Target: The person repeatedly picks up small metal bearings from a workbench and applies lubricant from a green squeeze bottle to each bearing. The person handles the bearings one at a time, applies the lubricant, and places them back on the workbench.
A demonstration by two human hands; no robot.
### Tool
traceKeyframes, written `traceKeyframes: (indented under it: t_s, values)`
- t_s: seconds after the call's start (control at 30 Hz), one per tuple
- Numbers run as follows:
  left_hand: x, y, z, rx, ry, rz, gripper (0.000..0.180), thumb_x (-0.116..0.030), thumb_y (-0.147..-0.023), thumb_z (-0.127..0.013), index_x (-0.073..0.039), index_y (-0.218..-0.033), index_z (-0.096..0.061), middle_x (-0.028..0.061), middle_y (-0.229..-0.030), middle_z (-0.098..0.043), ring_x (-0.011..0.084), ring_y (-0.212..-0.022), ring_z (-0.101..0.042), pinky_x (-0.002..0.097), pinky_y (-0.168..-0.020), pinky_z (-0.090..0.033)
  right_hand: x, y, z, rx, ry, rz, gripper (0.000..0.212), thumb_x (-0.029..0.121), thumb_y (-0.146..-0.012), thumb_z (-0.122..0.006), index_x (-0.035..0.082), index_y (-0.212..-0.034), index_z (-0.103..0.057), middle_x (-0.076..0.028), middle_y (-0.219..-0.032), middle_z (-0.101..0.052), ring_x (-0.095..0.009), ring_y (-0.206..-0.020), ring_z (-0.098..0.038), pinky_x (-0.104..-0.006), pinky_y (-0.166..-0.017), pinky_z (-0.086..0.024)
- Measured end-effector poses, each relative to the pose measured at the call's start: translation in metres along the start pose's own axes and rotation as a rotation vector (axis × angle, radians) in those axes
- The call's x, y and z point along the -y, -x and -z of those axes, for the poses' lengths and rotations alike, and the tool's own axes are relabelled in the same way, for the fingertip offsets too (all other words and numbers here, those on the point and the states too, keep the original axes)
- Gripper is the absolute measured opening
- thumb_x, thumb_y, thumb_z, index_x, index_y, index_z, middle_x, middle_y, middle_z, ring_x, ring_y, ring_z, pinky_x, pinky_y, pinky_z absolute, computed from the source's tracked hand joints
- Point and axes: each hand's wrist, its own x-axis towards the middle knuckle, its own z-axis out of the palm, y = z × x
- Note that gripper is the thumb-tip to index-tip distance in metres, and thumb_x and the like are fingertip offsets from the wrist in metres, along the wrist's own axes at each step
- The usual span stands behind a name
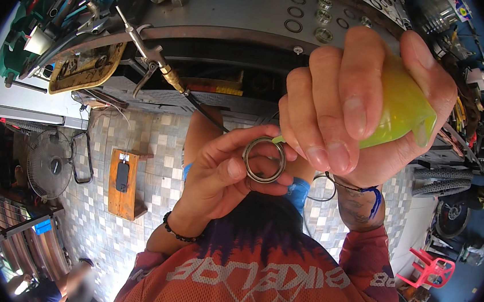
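Observation:
My left hand [211, 174] pinches a metal bearing [263, 180], an open ring, between thumb and fingers in front of my lap. Closed around a soft yellow-green squeeze bag [401, 110], my right hand [339, 96] is above and right of the ring. The bag's narrow tip [278, 138] touches or nearly touches the bearing's upper right rim; whether anything is coming out cannot be seen. Beyond my hands, several bearings [324, 16] and thin dark rings [293, 26] lie in rows on the workbench [225, 11].
An air blow gun [152, 57] with a hose hangs at the bench edge, beside a brown tray [88, 68]. Tools crowd the bench's left end. On the tiled floor are a wooden stool [128, 204], a fan [51, 163] and a pink chair [427, 268]. Another person [51, 292] is at lower left.

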Motion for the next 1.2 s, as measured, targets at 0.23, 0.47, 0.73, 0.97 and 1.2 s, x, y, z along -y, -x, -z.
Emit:
traceKeyframes:
  t_s: [0.23, 0.47, 0.73, 0.97, 1.2]
  values:
    - [0.001, 0.000, 0.000, 0.009, 0.033, -0.007, 0.061, -0.027, -0.104, -0.059, 0.006, -0.151, -0.038, 0.0328, -0.137, -0.055, 0.0384, -0.120, -0.066, 0.0500, -0.101, -0.058, 0.002, -0.024, 0.017, 0.328, 0.029, -0.003, 0.060, 0.043, -0.108, -0.019, 0.003, -0.083, -0.057, -0.013, -0.070, -0.058, -0.022, -0.060, -0.055, -0.0337, -0.060, -0.047]
    - [0.001, -0.001, 0.002, 0.015, 0.040, -0.008, 0.061, -0.026, -0.105, -0.058, 0.007, -0.152, -0.037, 0.0341, -0.138, -0.054, 0.0384, -0.121, -0.065, 0.0509, -0.102, -0.057, -0.010, -0.009, 0.010, 0.156, -0.013, 0.073, 0.061, 0.042, -0.108, -0.019, 0.002, -0.083, -0.058, -0.013, -0.067, -0.058, -0.022, -0.057, -0.053, -0.0326, -0.057, -0.047]
    - [0.004, -0.001, 0.004, 0.026, 0.045, -0.010, 0.060, -0.025, -0.106, -0.057, 0.008, -0.152, -0.036, 0.0337, -0.139, -0.053, 0.0389, -0.122, -0.065, 0.0512, -0.102, -0.057, -0.002, -0.027, 0.004, 0.211, -0.061, 0.011, 0.061, 0.040, -0.109, -0.020, 0.001, -0.082, -0.058, -0.013, -0.066, -0.058, -0.020, -0.054, -0.052, -0.0325, -0.056, -0.049]
    - [0.005, 0.001, 0.004, 0.009, 0.043, -0.011, 0.061, -0.025, -0.106, -0.057, 0.008, -0.152, -0.036, 0.0309, -0.139, -0.054, 0.0392, -0.121, -0.065, 0.0514, -0.102, -0.057, 0.006, -0.017, -0.004, 0.093, -0.007, -0.066, 0.061, 0.039, -0.108, -0.021, 0.000, -0.082, -0.059, -0.013, -0.066, -0.058, -0.021, -0.053, -0.053, -0.0323, -0.057, -0.052]
    - [0.006, 0.002, 0.003, -0.008, 0.034, -0.008, 0.060, -0.025, -0.106, -0.058, 0.007, -0.152, -0.036, 0.0305, -0.138, -0.055, 0.0395, -0.120, -0.066, 0.0521, -0.100, -0.058, 0.006, -0.018, 0.003, 0.207, 0.010, -0.037, 0.061, 0.039, -0.108, -0.022, -0.001, -0.082, -0.060, -0.014, -0.066, -0.058, -0.021, -0.052, -0.054, -0.0321, -0.056, -0.052]
